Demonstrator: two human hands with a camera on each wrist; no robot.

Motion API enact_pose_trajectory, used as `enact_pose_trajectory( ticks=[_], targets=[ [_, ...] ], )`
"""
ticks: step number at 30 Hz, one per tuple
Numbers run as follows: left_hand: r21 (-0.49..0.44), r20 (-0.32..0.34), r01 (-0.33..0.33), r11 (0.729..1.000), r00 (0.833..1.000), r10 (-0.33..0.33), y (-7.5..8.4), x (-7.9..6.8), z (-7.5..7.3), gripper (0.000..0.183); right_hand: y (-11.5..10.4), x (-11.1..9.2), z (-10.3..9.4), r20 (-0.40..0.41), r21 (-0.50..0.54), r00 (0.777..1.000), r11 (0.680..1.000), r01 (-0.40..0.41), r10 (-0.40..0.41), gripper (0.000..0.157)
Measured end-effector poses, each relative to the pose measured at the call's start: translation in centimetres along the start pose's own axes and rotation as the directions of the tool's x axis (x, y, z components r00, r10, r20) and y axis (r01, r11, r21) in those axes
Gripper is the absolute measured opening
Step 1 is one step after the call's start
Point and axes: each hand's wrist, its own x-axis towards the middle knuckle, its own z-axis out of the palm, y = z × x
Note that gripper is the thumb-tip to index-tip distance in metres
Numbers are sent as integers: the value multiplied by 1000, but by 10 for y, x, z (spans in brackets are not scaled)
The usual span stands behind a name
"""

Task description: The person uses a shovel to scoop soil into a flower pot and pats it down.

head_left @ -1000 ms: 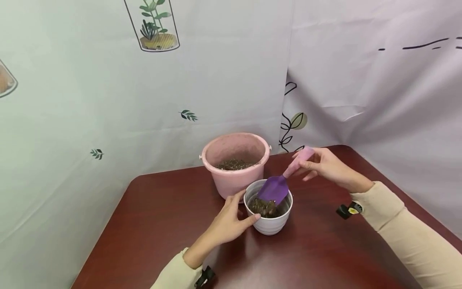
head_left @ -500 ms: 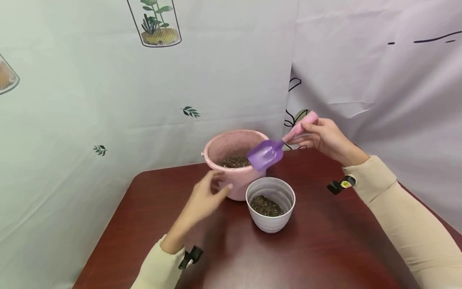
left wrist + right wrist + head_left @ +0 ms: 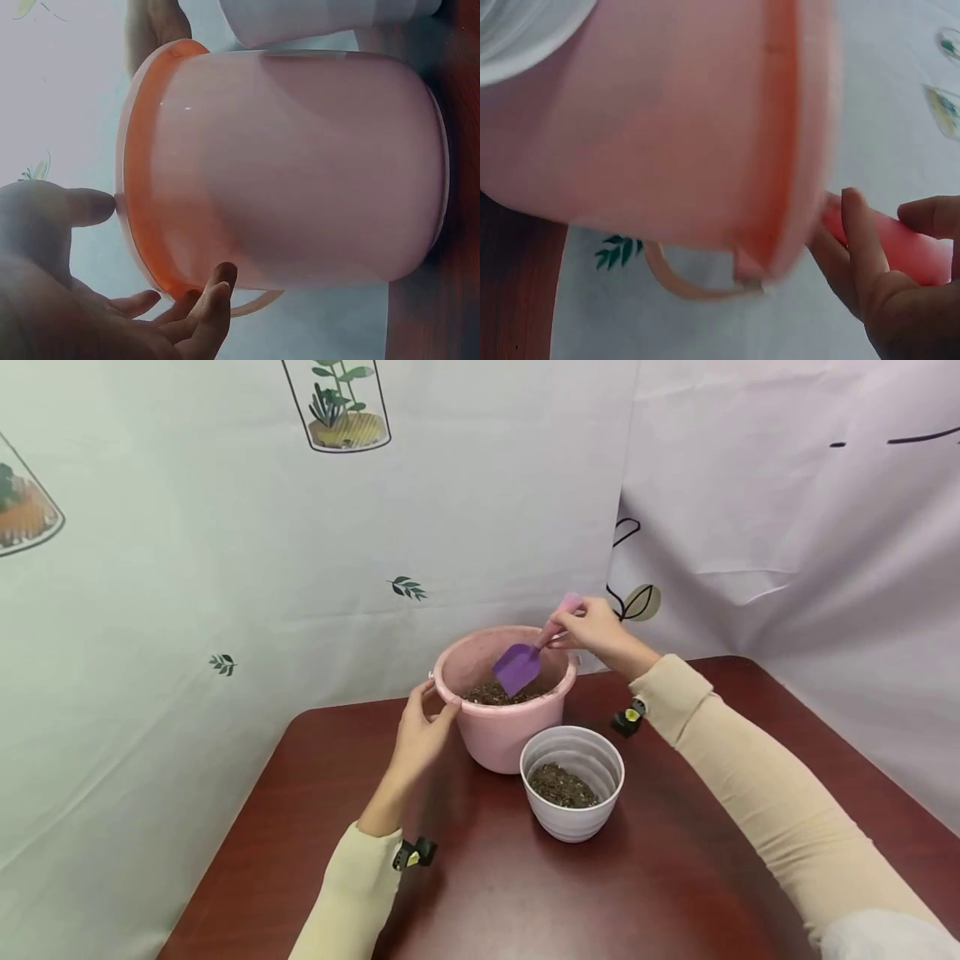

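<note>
A pink bucket (image 3: 498,735) with dark soil (image 3: 495,693) inside stands toward the back of the table. My left hand (image 3: 422,739) touches its rim at the left, thumb at the front edge and fingers spread along the side. In the left wrist view, the thumb (image 3: 94,206) meets the rim. My right hand (image 3: 596,631) holds a small trowel by its pink handle (image 3: 558,620). The purple blade (image 3: 517,668) points down into the bucket, its tip at the soil. A grey-white ribbed pot (image 3: 572,822) with soil (image 3: 561,785) in its bottom stands in front.
The dark red table (image 3: 480,893) has its back edge against a pale cloth backdrop (image 3: 300,543) with plant prints. The bucket's carrying handle (image 3: 682,285) hangs down its side in the right wrist view.
My left hand has left the pot's rim and moved to the bucket's rim. My right hand has lifted the trowel out of the pot and brought it left, down into the bucket.
</note>
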Motion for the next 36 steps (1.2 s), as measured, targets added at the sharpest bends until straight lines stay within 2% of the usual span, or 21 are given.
enact_pose_trajectory(
  ticks=[2,4,6,9,12,18,24,29,36],
  targets=[
    [-25,-2,-6,1000,1000,5,0,1,1,64,3,3,9,-1,-65,1000,998,13,-13,12],
    [-53,7,-11,999,1000,11,0,2,1,64,6,6,16,-18,-198,999,979,35,-39,11],
    [-74,25,-18,997,999,20,-1,3,2,64,8,7,22,-21,-351,998,935,50,-61,13],
    [-85,51,-34,996,998,38,-3,4,3,65,10,9,26,6,-541,996,837,75,-86,16],
    [-83,54,-48,995,997,53,-4,5,3,66,12,12,28,62,-596,995,796,100,-79,20],
    [-67,35,-61,996,997,64,-5,4,4,64,15,16,28,134,-630,989,764,140,-71,25],
    [-53,34,-81,995,996,82,-9,4,5,64,18,14,30,210,-634,975,750,189,-68,27],
    [-60,38,-89,994,995,92,-12,5,4,65,18,12,37,230,-623,971,756,201,-69,26],
    [-70,30,-102,992,994,104,-12,5,1,65,14,12,44,220,-592,972,781,199,-81,24]
  ],
)
